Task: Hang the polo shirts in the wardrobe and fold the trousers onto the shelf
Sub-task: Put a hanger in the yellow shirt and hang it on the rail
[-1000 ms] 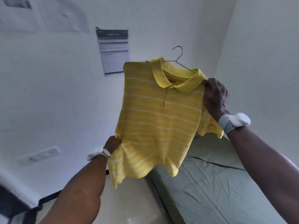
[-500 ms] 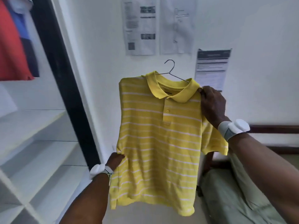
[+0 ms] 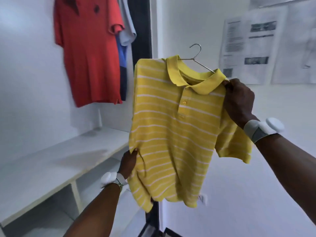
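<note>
Holding the yellow white-striped polo shirt (image 3: 172, 127) on its thin wire hanger (image 3: 196, 57) before the open wardrobe, my right hand (image 3: 239, 101) pinches its shoulder and my left hand (image 3: 128, 162) grips its side seam. I should lift the hook level and hang it beside the red polo shirt (image 3: 89, 53).

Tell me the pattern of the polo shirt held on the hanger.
Yellow with thin white horizontal stripes; head view: polo shirt.

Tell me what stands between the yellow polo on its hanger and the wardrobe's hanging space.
Nothing visible does. The yellow polo is held in open air right of the red polo already hanging inside; the black wardrobe frame stands behind it. The rail itself is out of view.
</note>
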`<state>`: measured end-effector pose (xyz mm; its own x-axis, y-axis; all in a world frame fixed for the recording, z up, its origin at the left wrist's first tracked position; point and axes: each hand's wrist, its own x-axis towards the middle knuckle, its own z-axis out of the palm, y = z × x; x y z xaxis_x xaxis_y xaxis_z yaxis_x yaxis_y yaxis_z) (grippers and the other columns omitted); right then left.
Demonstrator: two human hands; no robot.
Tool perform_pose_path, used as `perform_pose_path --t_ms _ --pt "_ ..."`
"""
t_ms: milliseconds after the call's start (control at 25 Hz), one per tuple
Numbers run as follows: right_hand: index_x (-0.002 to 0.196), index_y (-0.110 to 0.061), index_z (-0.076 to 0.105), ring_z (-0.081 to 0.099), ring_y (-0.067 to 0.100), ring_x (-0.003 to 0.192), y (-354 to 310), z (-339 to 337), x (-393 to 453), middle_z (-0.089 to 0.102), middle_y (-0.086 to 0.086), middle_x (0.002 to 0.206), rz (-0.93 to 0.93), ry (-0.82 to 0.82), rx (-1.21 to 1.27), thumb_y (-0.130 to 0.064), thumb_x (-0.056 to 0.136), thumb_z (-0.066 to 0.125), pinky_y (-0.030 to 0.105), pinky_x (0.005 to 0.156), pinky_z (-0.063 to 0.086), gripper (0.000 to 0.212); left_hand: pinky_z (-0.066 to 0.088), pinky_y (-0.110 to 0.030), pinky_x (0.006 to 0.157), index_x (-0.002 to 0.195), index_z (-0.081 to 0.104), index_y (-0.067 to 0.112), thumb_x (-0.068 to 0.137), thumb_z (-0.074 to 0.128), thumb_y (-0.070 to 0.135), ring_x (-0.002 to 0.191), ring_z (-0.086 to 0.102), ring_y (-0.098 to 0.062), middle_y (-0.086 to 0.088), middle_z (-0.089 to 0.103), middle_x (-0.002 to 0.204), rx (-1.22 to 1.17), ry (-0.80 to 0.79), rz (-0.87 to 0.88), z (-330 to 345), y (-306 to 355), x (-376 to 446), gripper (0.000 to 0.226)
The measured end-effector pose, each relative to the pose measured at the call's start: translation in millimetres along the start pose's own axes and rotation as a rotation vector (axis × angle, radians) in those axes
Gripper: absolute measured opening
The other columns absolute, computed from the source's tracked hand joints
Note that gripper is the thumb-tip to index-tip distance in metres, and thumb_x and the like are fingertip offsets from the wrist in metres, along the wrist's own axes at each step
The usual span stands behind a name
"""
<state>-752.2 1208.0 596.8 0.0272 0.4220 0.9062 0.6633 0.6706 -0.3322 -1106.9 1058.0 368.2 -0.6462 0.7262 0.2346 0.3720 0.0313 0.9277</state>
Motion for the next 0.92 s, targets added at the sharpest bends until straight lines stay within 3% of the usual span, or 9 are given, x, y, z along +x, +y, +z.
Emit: perform_pose_path --t_ms 120,320,440,640,800,920 --pt "0.097 -0.006 0.057 0.055 0.044 0.083 -38.1 57.3 55.1 0.064 0.024 0.092 -0.049 0.053 0.092 -0.031 0.103 0.041 0.035 0.063 0.025 0.031 0.048 -0.039 0.089 0.118 0.068 0.013 0.1 0.052 0.037 0.107 0.063 -0.031 -0.014 0.069 0.116 -0.05 0.278 0.041 -37.5 25.7 52.9 0.034" --pt "0.098 -0.009 0.054 0.055 0.044 0.083 -97.1 122.3 143.8 0.064 0.021 0.093 -0.207 0.116 0.184 -0.032 0.102 0.037 0.037 0.064 0.026 0.029 0.049 -0.041 0.081 0.107 0.071 0.014 0.097 0.056 0.039 0.096 0.064 -0.032 -0.012 0.072 0.103 -0.05 0.595 0.113 -104.4 51.6 124.3 0.031" --pt "0.097 -0.011 0.053 0.052 0.042 0.077 -138.1 156.9 201.3 0.063 0.022 0.089 -0.328 0.129 0.257 -0.029 0.101 0.035 0.036 0.062 0.026 0.026 0.048 -0.04 0.08 0.098 0.068 0.018 0.097 0.054 0.04 0.09 0.062 -0.032 -0.008 0.067 0.092 0.022 0.679 0.133 -146.8 81.6 160.8 0.026" --pt "0.102 -0.01 0.056 0.052 0.042 0.077 -203.9 200.1 259.9 0.062 0.023 0.094 -0.422 0.163 0.315 -0.025 0.1 0.031 0.04 0.065 0.036 0.029 0.051 -0.046 0.089 0.094 0.066 0.023 0.096 0.055 0.042 0.094 0.064 -0.03 -0.004 0.068 0.095 0.068 0.813 0.176 -206.6 107.6 202.8 0.022" --pt "0.105 -0.006 0.056 0.057 0.048 0.089 -252.4 227.9 286.2 0.063 0.025 0.1 -0.434 0.171 0.277 -0.022 0.101 0.03 0.043 0.069 0.038 0.031 0.051 -0.048 0.093 0.105 0.07 0.017 0.094 0.056 0.042 0.1 0.064 -0.032 -0.008 0.071 0.105 0.093 0.861 0.205 -257.3 125.8 231.6 0.031" --pt "0.1 -0.003 0.056 0.059 0.046 0.085 -288.4 250.5 298.8 0.063 0.025 0.095 -0.449 0.214 0.217 -0.014 0.099 0.032 0.042 0.065 0.036 0.026 0.051 -0.043 0.09 0.114 0.068 0.014 0.095 0.056 0.038 0.1 0.064 -0.032 -0.01 0.07 0.109 0.162 0.838 0.214 -294.1 131.4 250.6 0.032"
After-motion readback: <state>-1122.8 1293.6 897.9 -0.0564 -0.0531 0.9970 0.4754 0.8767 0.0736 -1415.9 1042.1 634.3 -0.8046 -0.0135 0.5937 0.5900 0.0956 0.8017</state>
